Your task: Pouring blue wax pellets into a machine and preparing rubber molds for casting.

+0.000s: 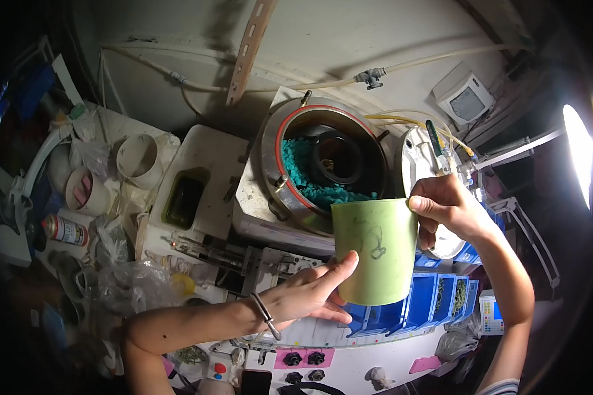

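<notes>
A light green plastic cup point(375, 263) is held between both hands in front of a round metal pot. My right hand point(447, 209) pinches its rim at the upper right, thumb outside. Against its lower left side my left hand point(313, 289) presses a thumb, the other fingers reaching behind and below the base. The cup's contents are hidden. Behind it, the metal pot point(270, 172) has a red seal ring round its mouth. Teal granules point(298, 164) lie in it around a dark cylinder point(337, 157) at the centre.
A round metal lid point(412, 148) with a green handle stands right of the pot. Blue bins point(423, 297) line the bench's right side. At the left are white tubs point(140, 160), a spray can point(66, 230) and plastic bags point(135, 283). A lamp point(578, 155) shines at the right.
</notes>
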`<move>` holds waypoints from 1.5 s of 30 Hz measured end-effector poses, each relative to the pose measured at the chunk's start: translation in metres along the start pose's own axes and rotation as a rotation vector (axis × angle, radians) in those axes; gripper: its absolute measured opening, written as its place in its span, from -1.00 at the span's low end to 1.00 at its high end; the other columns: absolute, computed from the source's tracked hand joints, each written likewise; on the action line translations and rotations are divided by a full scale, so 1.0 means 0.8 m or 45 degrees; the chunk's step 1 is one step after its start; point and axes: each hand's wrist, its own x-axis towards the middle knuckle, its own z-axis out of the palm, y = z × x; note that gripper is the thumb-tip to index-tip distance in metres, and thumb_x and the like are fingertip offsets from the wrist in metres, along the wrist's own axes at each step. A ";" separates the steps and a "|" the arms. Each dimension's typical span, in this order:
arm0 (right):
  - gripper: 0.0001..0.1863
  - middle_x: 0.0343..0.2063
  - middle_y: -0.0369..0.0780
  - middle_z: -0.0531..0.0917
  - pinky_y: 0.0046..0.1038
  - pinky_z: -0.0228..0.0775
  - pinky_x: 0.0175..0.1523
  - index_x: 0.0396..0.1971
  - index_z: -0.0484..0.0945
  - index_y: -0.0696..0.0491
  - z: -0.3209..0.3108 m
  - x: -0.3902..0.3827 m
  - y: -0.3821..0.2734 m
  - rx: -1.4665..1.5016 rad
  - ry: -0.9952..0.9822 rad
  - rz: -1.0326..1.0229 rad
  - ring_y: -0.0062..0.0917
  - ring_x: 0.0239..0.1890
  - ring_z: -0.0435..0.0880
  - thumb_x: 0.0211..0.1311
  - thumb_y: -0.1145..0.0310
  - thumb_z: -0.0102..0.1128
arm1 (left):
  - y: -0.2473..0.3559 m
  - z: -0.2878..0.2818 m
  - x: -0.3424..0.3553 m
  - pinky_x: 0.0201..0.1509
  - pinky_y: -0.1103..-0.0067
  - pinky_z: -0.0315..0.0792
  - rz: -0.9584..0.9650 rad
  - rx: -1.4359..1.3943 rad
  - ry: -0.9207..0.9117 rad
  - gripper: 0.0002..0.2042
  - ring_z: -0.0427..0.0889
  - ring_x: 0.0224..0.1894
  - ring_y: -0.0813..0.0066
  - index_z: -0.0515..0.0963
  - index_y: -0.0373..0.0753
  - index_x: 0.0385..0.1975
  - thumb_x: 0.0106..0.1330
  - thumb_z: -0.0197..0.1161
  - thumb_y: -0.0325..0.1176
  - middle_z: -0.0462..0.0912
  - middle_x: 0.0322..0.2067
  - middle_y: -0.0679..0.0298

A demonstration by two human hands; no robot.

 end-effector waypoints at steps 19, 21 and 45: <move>-0.60 -0.84 -0.32 0.37 -0.60 0.35 -0.66 -0.61 0.41 0.23 -0.001 0.007 -0.001 0.064 -0.013 -0.007 -0.60 -0.76 0.51 0.13 0.15 0.12 | -0.010 -0.007 0.007 -0.07 0.56 0.47 0.047 0.089 -0.031 -0.14 0.40 -0.19 0.51 0.10 -0.48 0.08 0.13 -0.22 0.33 0.29 -0.22 0.13; -0.60 -0.83 -0.32 0.37 -0.60 0.35 -0.66 -0.61 0.40 0.23 0.000 0.003 0.000 0.056 0.000 -0.008 -0.60 -0.76 0.51 0.13 0.14 0.12 | -0.014 -0.009 0.008 -0.07 0.56 0.47 0.040 0.089 -0.012 -0.14 0.42 -0.19 0.49 0.09 -0.49 0.08 0.13 -0.21 0.33 0.28 -0.24 0.13; -0.81 -0.64 -0.20 0.55 -0.64 0.41 -0.49 -0.47 0.42 0.21 0.066 -0.108 0.031 -0.296 0.321 -0.756 -0.57 -0.59 0.60 -0.02 0.47 0.25 | -0.016 0.012 -0.012 0.13 0.32 0.29 0.236 -0.154 0.164 -0.35 0.38 0.03 0.32 0.14 -0.24 0.12 0.12 0.04 0.06 0.33 0.01 0.14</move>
